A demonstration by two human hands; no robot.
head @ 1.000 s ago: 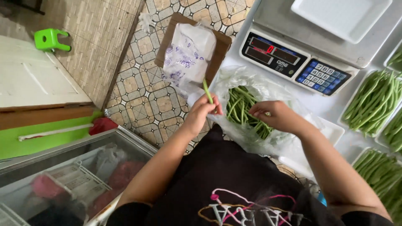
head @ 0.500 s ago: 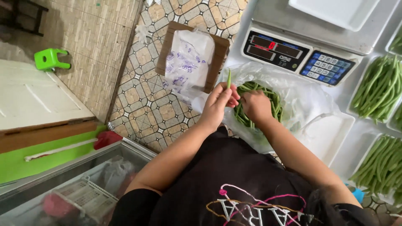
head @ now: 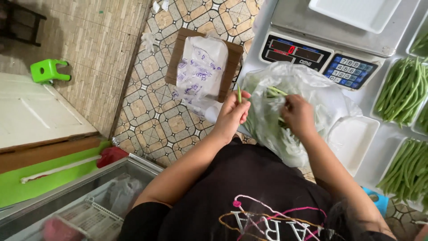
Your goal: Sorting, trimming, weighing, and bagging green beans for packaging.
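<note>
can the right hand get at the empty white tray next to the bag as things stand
Probably yes: the right hand is at the plastic bag of green beans, and the empty white tray lies uncovered just beside it.

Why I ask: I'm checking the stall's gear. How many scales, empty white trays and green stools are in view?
Scale: 1
Empty white trays: 2
Green stool: 1
Total: 4

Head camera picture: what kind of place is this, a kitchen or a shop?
Probably a small grocery or market stall. A digital weighing scale sits by white trays of green beans, and a glass-topped chest freezer stands on the tiled floor.
</note>
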